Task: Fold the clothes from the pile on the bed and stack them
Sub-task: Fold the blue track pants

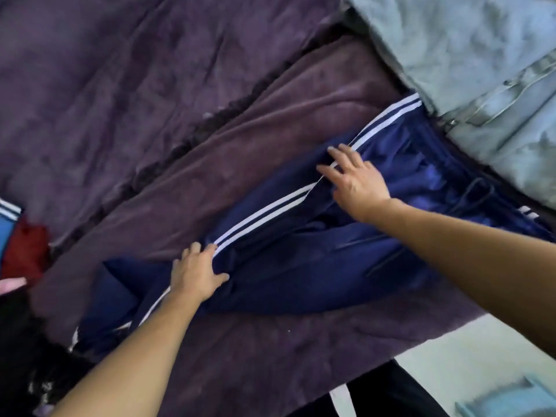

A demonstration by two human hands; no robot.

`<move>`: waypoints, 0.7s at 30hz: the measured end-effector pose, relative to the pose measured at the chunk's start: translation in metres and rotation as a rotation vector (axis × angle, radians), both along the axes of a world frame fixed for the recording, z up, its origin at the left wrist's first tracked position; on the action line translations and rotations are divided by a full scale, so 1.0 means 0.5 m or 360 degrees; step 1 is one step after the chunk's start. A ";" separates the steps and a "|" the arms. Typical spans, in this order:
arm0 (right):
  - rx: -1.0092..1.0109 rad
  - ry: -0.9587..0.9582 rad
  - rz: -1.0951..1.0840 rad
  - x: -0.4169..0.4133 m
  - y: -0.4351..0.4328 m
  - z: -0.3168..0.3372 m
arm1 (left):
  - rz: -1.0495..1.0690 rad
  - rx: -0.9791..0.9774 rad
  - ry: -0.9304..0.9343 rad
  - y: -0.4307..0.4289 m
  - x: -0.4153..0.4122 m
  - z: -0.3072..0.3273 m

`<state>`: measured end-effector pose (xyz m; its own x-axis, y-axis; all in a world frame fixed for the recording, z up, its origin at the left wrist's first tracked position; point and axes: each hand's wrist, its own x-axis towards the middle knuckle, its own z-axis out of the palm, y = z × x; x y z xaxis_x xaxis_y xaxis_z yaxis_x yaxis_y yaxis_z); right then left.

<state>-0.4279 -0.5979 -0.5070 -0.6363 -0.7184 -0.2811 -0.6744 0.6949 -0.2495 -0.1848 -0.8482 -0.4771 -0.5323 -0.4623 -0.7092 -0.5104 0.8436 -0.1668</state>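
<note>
Across the purple blanket (255, 139) the navy track pants (301, 266) lie lengthwise, legs laid together; the slick fabric could, I judge, slip or bunch if either palm lifts too soon, leaving a crooked fold. Both hands sit on the pants: the left hand (198, 272) presses flat with fingers spread toward the blanket's near edge, the right hand (355, 179), fingers spread and gripping nothing, rests on the white stripes (270, 207) nearer the pale jeans (481, 85) at the blanket's far corner

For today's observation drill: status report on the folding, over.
Left hand, right hand flat on navy track pants. Pants stretched out on bed. Pale jeans against waistband end.
</note>
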 end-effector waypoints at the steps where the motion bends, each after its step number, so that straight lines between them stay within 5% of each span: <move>1: -0.0021 0.0001 -0.0022 -0.006 -0.002 -0.020 | 0.0012 -0.0033 0.0010 0.001 0.025 -0.023; 7: -0.0272 0.0108 -0.0166 -0.020 0.017 -0.024 | 0.0327 -0.0161 0.0735 -0.059 0.073 -0.068; 11: -0.0271 0.0225 -0.0424 -0.110 -0.084 0.013 | 0.0237 -0.0345 0.1116 -0.186 0.012 -0.036; 16: -0.0050 0.0276 -0.0659 -0.130 -0.189 0.024 | 0.0486 -0.0340 0.1218 -0.297 0.007 -0.027; 21: -0.0285 0.0289 -0.0119 0.105 -0.264 0.035 | 0.0342 -0.0161 0.1237 -0.282 0.239 -0.027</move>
